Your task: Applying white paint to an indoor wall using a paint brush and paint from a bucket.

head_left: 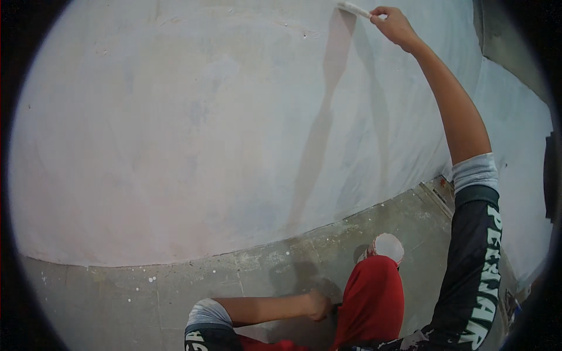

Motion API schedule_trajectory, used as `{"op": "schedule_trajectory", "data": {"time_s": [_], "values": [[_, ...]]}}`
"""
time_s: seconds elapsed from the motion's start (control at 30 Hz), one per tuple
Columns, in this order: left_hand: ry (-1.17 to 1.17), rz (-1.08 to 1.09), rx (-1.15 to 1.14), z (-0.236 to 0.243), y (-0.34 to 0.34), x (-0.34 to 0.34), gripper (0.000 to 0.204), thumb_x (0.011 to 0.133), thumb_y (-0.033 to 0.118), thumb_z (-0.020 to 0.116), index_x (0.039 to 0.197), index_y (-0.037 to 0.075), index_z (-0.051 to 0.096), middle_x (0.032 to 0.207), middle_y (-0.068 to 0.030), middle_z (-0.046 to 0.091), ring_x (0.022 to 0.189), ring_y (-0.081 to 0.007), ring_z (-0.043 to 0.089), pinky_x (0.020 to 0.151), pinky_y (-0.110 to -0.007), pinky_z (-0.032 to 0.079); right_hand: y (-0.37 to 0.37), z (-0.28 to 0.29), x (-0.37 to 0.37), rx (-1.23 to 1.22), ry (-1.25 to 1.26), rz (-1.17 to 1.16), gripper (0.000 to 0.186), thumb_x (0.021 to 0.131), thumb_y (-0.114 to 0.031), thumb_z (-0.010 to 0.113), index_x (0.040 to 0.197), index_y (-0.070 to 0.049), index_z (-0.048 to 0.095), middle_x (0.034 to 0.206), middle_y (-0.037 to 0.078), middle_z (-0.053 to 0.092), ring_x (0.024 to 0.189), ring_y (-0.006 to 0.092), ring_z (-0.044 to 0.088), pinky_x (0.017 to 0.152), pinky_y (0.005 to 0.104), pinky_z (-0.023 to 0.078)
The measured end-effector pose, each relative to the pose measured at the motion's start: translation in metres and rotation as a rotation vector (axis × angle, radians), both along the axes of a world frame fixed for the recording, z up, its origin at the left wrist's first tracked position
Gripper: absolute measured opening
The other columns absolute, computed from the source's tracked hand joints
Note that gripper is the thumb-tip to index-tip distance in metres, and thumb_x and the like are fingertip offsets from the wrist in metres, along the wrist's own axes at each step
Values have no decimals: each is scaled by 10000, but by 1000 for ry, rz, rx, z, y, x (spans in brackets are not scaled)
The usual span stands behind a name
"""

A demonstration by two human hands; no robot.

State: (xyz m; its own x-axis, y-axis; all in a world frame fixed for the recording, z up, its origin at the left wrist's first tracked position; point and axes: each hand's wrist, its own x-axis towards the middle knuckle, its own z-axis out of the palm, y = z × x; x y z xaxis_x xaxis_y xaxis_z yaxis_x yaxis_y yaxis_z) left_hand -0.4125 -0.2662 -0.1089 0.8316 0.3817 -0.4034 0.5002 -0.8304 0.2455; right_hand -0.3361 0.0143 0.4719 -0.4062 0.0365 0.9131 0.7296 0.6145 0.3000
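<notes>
My right hand (393, 26) is raised at the far upper right of the wall, its fingers closed round the handle of a paintbrush (353, 9). The brush's pale head meets the patchy whitish wall (205, 117), and my arm throws long shadows below it. Low down, beside my red-clad knee (377, 292), my left hand (318, 305) is curled closed. A small dark piece shows between that hand and the knee; its kind cannot be made out. Just beyond the knee stands a paint bucket (389, 248) with white inside, partly covered by the knee.
The grey tiled floor (175, 292) carries white paint spots and meets the wall along a curved-looking edge. Another pale wall (515, 158) runs along the right, with a dark object (550, 175) at its far side. Loose debris (442, 182) lies in the corner.
</notes>
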Motion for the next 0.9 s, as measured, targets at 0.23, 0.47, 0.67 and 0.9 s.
{"op": "schedule_trajectory", "data": {"time_s": [0.23, 0.47, 0.67, 0.9], "values": [[-20, 9, 95, 10, -15, -10, 347, 832, 297, 561, 1112, 113, 650, 1053, -127, 677, 991, -310, 649, 766, -460, 522, -15, -54, -44, -110, 18, 4, 278, 862, -257, 608, 1030, -42, 663, 757, 113, 614, 621, 163, 544, 603, 326, 452], [174, 9, -48, 17, -20, -3, 474, 800, 278, 608, 1250, 135, 568, 1178, -127, 632, 1042, -316, 630, 818, -462, 509, -94, -117, -62, -792, -155, -161, 243, 841, -200, 576, 970, -6, 646, 738, 126, 605, 564, 216, 547, 512, 361, 448], [78, 56, 57, 25, -33, -6, 564, 814, 291, 603, 1354, 181, 483, 1112, -106, 656, 1042, -315, 621, 835, -487, 485, -111, -47, -106, -790, -166, -37, 216, 799, -193, 584, 924, -29, 650, 647, 36, 504, 445, 112, 379, 369, 294, 284], [150, 16, 97, 18, -30, -7, 563, 800, 291, 632, 1337, 165, 519, 1224, -96, 619, 1106, -296, 602, 867, -504, 476, -141, -2, -145, -523, -55, -150, 307, 817, -219, 614, 1003, 15, 684, 980, 213, 655, 814, 260, 644, 656, 380, 526]]}}
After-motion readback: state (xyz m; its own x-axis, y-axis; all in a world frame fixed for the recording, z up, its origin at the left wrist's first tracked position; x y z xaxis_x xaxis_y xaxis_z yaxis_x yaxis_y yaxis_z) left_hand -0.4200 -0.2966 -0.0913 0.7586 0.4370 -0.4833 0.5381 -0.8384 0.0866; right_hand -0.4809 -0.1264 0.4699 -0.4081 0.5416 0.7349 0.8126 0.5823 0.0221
